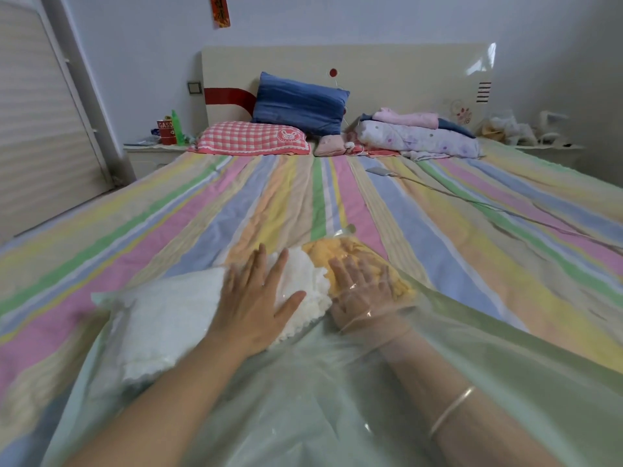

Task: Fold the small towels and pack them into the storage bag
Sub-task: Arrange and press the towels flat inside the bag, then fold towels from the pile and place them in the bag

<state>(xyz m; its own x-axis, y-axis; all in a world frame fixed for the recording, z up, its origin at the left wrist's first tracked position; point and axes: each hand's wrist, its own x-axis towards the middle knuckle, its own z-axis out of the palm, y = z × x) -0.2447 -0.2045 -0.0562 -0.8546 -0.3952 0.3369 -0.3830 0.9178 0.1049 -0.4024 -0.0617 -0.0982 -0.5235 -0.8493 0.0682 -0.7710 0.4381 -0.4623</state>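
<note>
A large clear storage bag lies on the striped bed, its mouth toward me. Inside it sit white towels on the left and a yellow towel at the far end. My left hand lies flat on top of the bag, fingers spread, pressing on the white towels through the plastic. My right hand is inside the bag, seen through the film, fingers straight and resting on the yellow towel. A thin bracelet circles my right forearm.
The striped bedsheet spreads out all around. At the head lie a checked pillow, a blue pillow and folded bedding. A small device with a cable lies mid-bed on the right. A nightstand with bottles stands on the left.
</note>
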